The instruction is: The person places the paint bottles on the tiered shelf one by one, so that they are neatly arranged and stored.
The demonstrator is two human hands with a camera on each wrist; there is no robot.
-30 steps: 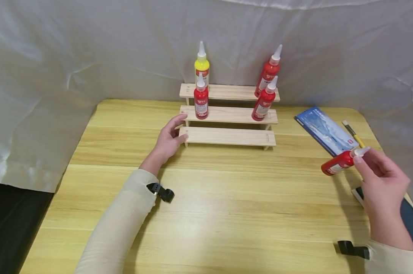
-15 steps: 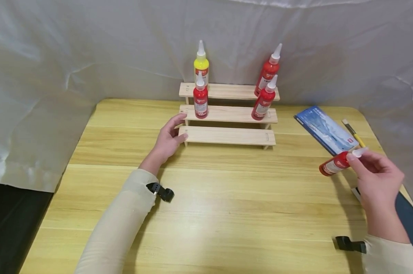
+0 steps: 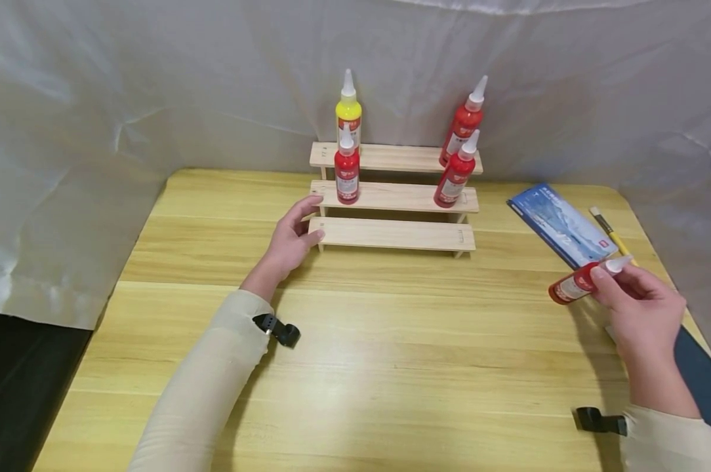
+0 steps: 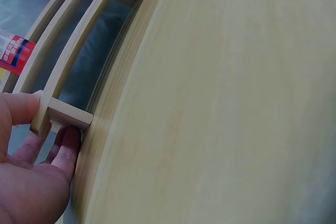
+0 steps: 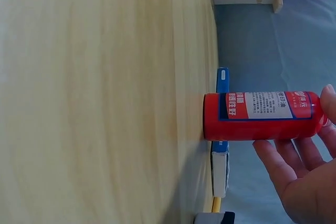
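A three-step wooden stand [image 3: 391, 234] is at the back of the table. My left hand [image 3: 287, 239] grips its left end; the left wrist view has the thumb and fingers around the end of the lowest step [image 4: 73, 59]. At the right, my right hand [image 3: 647, 311] pinches a red squeeze bottle [image 3: 574, 284] by its neck, just under the white nozzle. That bottle leans, its base toward the left. A yellow squeeze bottle [image 3: 348, 113] and a red one [image 3: 466, 124] occupy the top step; two more red bottles [image 3: 347, 177] stand on the middle step.
Behind the right hand lie a blue box [image 3: 562, 223] and a yellow-handled paintbrush [image 3: 610, 231]. The right forearm partly hides a dark blue flat object [image 3: 694, 367]. Grey cloth [image 3: 225, 78] hangs along the back and sides of the wooden table [image 3: 391, 367].
My right hand has shifted slightly left with the red squeeze bottle. The left hand and the stand have stayed in place.
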